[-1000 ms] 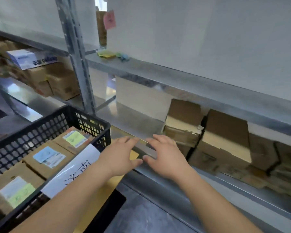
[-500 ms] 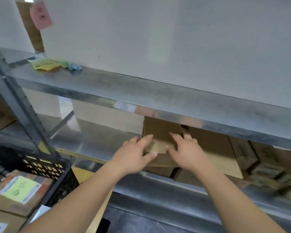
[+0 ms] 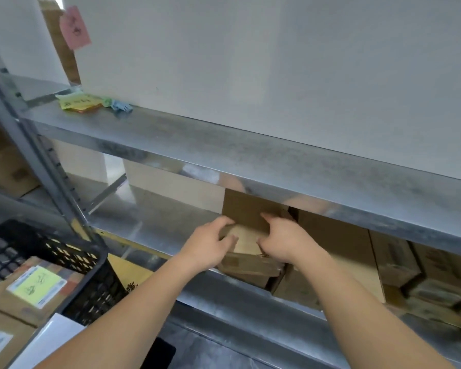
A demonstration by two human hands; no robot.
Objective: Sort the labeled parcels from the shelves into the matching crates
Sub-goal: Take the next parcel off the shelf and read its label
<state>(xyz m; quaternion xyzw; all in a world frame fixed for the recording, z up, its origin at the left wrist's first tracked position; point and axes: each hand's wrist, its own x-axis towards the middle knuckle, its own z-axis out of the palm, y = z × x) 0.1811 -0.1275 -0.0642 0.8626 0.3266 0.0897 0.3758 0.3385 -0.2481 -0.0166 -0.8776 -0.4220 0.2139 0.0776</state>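
Your left hand point(image 3: 206, 245) and right hand point(image 3: 282, 241) are both on the small cardboard parcel point(image 3: 246, 222) that sits on top of the stack at the left end of the row on the lower shelf point(image 3: 155, 222), tucked under the lip of the upper shelf point(image 3: 250, 153). Each grip is closing on the parcel from its own side, fingers over the top edge and thumbs on the near face; whether the box has left the one beneath it I cannot tell, since your hands cover that seam. It looks like a stiff, light carton that should hold its shape, so take it by the two short sides rather than the flap, which appears loose along the front. The plain cardboard can slip on dry palms, so press evenly inward. Mind the overhanging shelf as you draw it toward you. No label shows on the faces in view, so you will likely need to turn it before choosing. The black crate point(image 3: 64, 251) with labelled boxes waits at your lower left.
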